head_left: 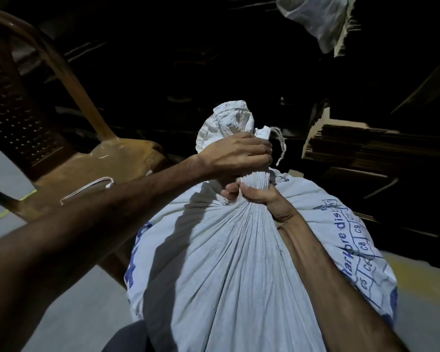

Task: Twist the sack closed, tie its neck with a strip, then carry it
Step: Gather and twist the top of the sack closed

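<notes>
A dim storeroom is seen, with a pale floor (69,313) below and dark stacks of flattened cardboard (361,151) against the right background. The lower middle of the view is filled by a large white woven sack (229,270), printed in blue along its sides and stood upright just in front of the person; its cloth is gathered into tight pleats that run up to a narrow neck (255,177). To the left of the sack a brown plastic chair (92,163) is seen, its perforated back in shadow. A second piece of white sacking (315,19) is visible at the top right (what it lies on cannot be made out). The upper neck is gripped by the left hand (235,154), fingers curled over it just under the ruffled mouth of the sack. The neck is clenched lower down by the right hand (254,196), directly beneath the left. On the chair seat a thin white strip (87,188) is laid, apart from both hands. A frayed thread (280,146) is left hanging from the sack's mouth.
</notes>
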Demonstrator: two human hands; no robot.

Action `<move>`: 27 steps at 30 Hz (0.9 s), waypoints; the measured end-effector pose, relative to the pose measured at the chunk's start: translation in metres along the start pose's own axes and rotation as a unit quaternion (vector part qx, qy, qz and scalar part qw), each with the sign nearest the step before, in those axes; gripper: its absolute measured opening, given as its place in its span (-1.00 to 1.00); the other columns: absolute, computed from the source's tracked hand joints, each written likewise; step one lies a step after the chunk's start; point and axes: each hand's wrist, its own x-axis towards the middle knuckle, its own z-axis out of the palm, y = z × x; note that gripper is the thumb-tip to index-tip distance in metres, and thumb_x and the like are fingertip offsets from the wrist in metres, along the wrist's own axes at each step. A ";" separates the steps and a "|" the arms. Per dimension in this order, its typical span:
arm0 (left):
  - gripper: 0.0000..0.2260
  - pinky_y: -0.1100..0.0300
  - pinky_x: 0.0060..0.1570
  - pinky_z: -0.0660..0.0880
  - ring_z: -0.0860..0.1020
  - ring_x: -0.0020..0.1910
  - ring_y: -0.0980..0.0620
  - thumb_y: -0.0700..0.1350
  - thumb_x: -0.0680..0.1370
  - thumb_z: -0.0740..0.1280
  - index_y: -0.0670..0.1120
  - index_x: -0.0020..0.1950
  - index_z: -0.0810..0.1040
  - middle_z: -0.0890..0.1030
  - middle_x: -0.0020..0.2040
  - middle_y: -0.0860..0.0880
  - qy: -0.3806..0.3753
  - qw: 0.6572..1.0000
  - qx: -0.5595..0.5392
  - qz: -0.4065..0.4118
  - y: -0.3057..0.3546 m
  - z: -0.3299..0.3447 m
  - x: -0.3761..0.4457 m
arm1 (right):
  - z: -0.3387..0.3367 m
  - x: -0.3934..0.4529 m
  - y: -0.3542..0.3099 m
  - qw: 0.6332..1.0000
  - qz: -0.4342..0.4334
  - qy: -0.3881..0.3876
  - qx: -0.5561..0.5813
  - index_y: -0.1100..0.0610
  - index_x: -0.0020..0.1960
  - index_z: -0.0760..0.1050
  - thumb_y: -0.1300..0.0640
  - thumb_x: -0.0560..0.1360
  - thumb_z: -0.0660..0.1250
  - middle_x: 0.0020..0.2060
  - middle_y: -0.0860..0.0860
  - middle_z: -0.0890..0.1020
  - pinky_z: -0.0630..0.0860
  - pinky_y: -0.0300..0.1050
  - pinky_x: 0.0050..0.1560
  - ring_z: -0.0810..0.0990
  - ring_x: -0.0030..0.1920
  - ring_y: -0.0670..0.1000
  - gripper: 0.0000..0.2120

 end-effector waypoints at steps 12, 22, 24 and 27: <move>-0.94 0.08 -0.45 0.41 0.40 -0.46 -0.04 -0.23 0.43 0.30 -0.17 -0.25 0.49 0.48 -0.40 -0.05 -0.051 0.963 -0.146 -0.220 0.024 0.040 -0.025 | 0.006 0.002 0.010 0.995 0.059 0.071 0.036 0.22 -0.05 0.45 -0.24 0.28 0.68 -0.46 -0.07 0.34 0.59 -0.18 -0.13 0.37 -0.48 -0.10 -0.36; -0.80 0.16 -0.37 0.28 0.40 -0.49 -0.06 -0.04 0.44 0.28 -0.11 -0.33 0.44 0.50 -0.45 -0.03 -0.053 0.923 -0.168 -0.342 0.036 0.052 -0.027 | 0.033 -0.017 0.009 0.937 0.106 0.237 -0.235 0.16 0.09 0.63 -0.10 0.28 0.69 -0.13 0.07 0.76 0.73 0.06 0.03 0.77 -0.09 0.06 -0.47; -0.80 0.16 -0.36 0.26 0.35 -0.49 -0.02 -0.03 0.42 0.29 -0.11 -0.34 0.42 0.48 -0.47 -0.03 -0.065 0.920 -0.164 -0.350 0.038 0.051 -0.026 | 0.037 -0.007 0.015 0.897 0.142 0.316 -0.275 0.13 0.10 0.57 -0.14 0.21 0.57 -0.12 0.03 0.73 0.72 0.16 0.04 0.75 -0.05 0.16 -0.43; -0.82 0.13 -0.39 0.31 0.38 -0.49 -0.07 -0.11 0.40 0.38 -0.11 -0.33 0.42 0.49 -0.45 -0.05 -0.094 0.920 -0.159 -0.346 0.037 0.047 -0.030 | 0.046 0.002 0.014 0.859 0.151 0.359 -0.333 0.15 0.15 0.53 -0.03 0.31 0.39 0.00 0.14 0.70 0.69 0.22 0.05 0.70 0.06 0.31 -0.55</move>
